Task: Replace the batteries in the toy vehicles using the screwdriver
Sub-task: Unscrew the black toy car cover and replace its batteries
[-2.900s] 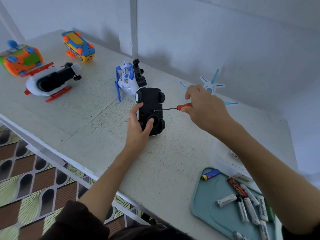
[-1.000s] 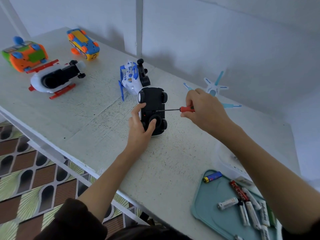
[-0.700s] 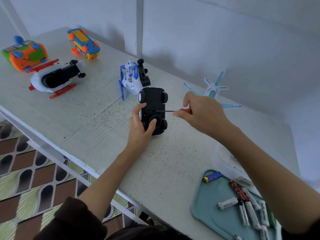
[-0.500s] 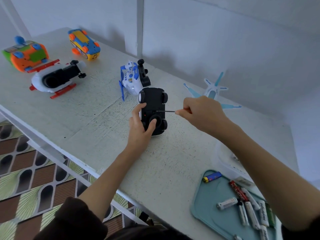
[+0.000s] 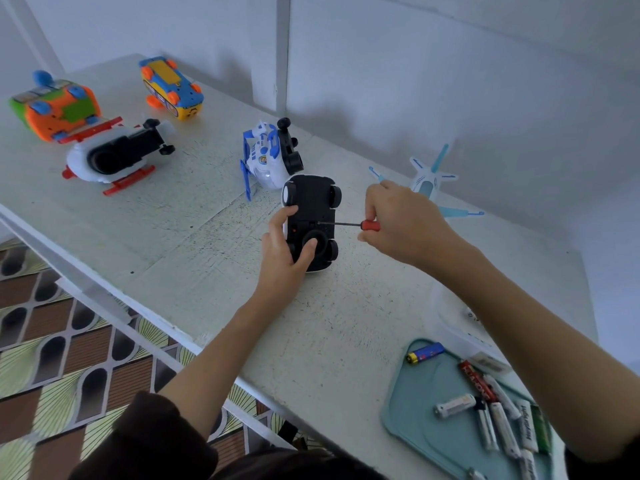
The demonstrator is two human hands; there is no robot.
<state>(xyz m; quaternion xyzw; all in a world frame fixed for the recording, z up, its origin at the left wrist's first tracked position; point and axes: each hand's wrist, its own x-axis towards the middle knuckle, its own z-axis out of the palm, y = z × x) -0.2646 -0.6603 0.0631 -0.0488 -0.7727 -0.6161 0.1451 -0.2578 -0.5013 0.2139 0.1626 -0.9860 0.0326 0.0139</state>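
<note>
Toy car [image 5: 311, 220] lies belly-up on table [image 5: 207, 271] so the battery cover faces the person. Left hand [image 5: 282, 258] grips its near end, thumb on the underside, prob. to stop it turning. Right hand [image 5: 398, 223] pinches red-handled screwdriver [image 5: 349, 224], tip reaching left onto the car's underside. Spare batteries [image 5: 485, 407] wait in tray [image 5: 408, 420] below right forearm.

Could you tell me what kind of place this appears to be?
Probably a home or small workroom rather than a factory: a worn white table against a plain wall, a patterned tile floor below, with toy vehicles and a tray of batteries.
</note>
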